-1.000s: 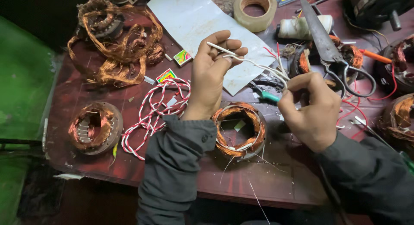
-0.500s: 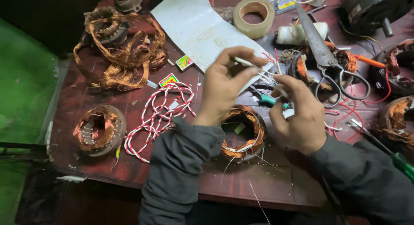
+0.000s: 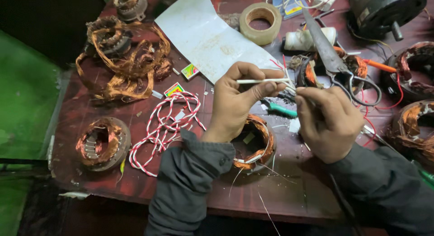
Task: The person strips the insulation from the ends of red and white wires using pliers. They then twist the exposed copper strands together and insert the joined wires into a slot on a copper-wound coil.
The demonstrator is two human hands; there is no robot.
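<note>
Together, both hands work above the copper-wound stator [image 3: 254,143]. Left hand [image 3: 235,102] pinches a white sleeve [image 3: 260,81], lying left-right. Right hand [image 3: 330,123], closed, grips its right end.

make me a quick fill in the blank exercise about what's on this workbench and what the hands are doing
1. The left hand pinches a thin ____ sleeve between thumb and fingers.
2. The twisted wire looped on the table is red and ____.
3. The copper-wound stator lies directly below the ____ hand.
4. The scissors lie beyond the ____ hand, blades pointing away from the person.

Missing words: white; white; left; right
</note>
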